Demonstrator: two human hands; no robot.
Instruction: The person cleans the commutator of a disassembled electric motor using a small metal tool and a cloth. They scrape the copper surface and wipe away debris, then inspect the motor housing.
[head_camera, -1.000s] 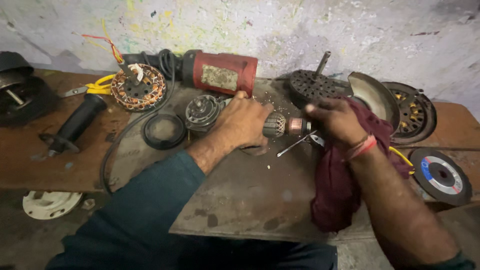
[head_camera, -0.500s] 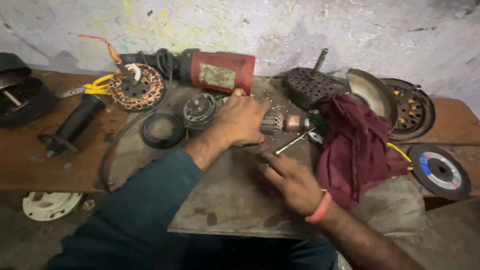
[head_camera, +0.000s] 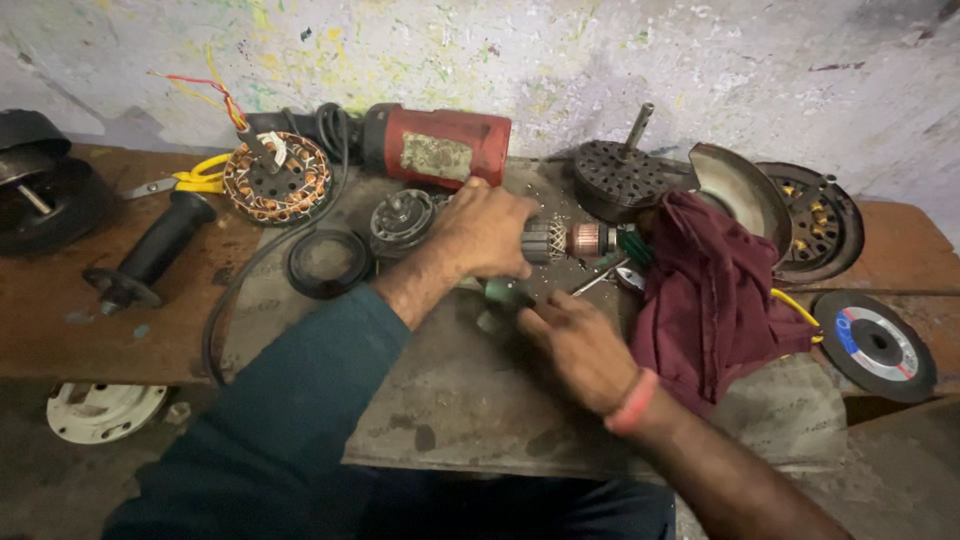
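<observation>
Now your left hand (head_camera: 490, 228) grips the motor rotor (head_camera: 572, 241), its shaft lying left-to-right; your right hand (head_camera: 578, 345), fingers loosely curled and empty, sits just below it.

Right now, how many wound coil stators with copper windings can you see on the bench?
2: one stator at the back left beside the yellow-handled pliers, another stator at the back right, partly hidden behind the guard. More may lie under the maroon cloth.

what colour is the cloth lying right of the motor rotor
Dark maroon cloth, beside the rotor the left hand holds; seen in the head view.
</observation>
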